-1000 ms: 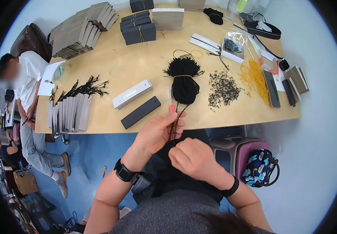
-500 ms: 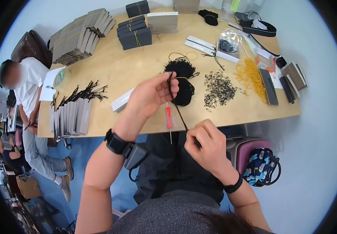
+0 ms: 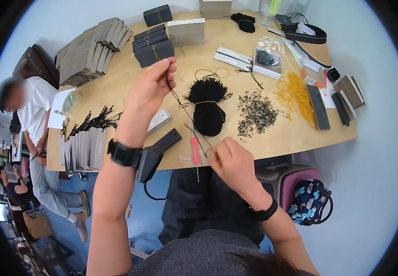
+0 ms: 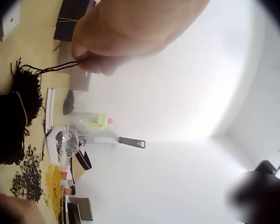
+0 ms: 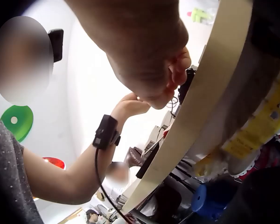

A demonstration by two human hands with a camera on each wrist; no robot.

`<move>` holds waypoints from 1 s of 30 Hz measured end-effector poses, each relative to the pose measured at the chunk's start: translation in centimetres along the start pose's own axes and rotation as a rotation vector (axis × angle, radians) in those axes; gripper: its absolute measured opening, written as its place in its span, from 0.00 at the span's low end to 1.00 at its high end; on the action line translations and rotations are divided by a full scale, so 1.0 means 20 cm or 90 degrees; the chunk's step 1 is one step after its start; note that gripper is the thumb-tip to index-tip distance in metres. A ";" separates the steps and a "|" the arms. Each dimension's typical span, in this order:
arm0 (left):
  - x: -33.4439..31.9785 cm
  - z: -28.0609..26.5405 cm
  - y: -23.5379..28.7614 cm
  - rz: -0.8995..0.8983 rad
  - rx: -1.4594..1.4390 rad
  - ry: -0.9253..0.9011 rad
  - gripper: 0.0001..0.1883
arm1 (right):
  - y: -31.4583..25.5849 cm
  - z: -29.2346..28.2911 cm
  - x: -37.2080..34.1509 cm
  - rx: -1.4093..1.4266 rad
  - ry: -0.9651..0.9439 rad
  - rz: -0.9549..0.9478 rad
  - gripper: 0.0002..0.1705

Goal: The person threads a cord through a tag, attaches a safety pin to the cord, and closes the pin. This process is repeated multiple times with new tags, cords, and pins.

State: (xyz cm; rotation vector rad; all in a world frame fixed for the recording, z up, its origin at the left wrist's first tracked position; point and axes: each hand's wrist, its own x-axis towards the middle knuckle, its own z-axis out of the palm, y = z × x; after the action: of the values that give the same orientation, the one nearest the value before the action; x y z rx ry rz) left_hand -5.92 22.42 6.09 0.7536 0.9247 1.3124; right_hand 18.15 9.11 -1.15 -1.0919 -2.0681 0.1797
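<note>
My left hand [image 3: 149, 89] is raised over the table and pinches a thin black cord [image 3: 176, 97] between thumb and fingertips. The cord slants down, slack and doubled, to the curled fingertips of my right hand [image 3: 232, 163], which holds its lower end at the table's front edge. In the left wrist view the cord [image 4: 60, 68] shows as two strands leaving the left fingertips. Behind the cord lies a bundle of black cords [image 3: 208, 120] tied with a yellow band. A red-handled tool [image 3: 195, 149] lies nearby, its thin metal shaft jutting past the edge.
Safety pins [image 3: 256, 112] lie heaped right of the bundle, beside yellow rubber bands [image 3: 295, 94] and a phone [image 3: 317, 106]. Grey tags [image 3: 86, 149] with black cords stand at the left. Dark boxes [image 3: 153, 50] stand behind. A person [image 3: 40, 96] sits beyond the table's left end.
My left hand has risen and moved left and away from me, drawing the cord out. The right hand came up to the table edge. The cord, taut half a second ago, now hangs slack.
</note>
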 end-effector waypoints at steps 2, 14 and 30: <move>-0.13 0.03 0.09 0.026 0.012 -0.041 0.16 | 0.03 0.03 0.04 -0.011 0.003 0.022 0.10; -0.96 -0.36 0.16 0.205 -0.027 0.116 0.19 | 0.04 -0.17 0.46 0.117 0.066 0.117 0.06; -1.10 -0.09 -0.31 -0.110 -0.059 0.056 0.14 | -0.28 -0.17 0.21 0.239 -0.167 -0.126 0.17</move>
State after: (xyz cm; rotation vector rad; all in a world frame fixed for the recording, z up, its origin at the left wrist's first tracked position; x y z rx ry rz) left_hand -5.05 -0.29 2.65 0.5359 0.9699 1.2349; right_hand 15.46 8.03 6.07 -0.6581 -2.2385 0.6116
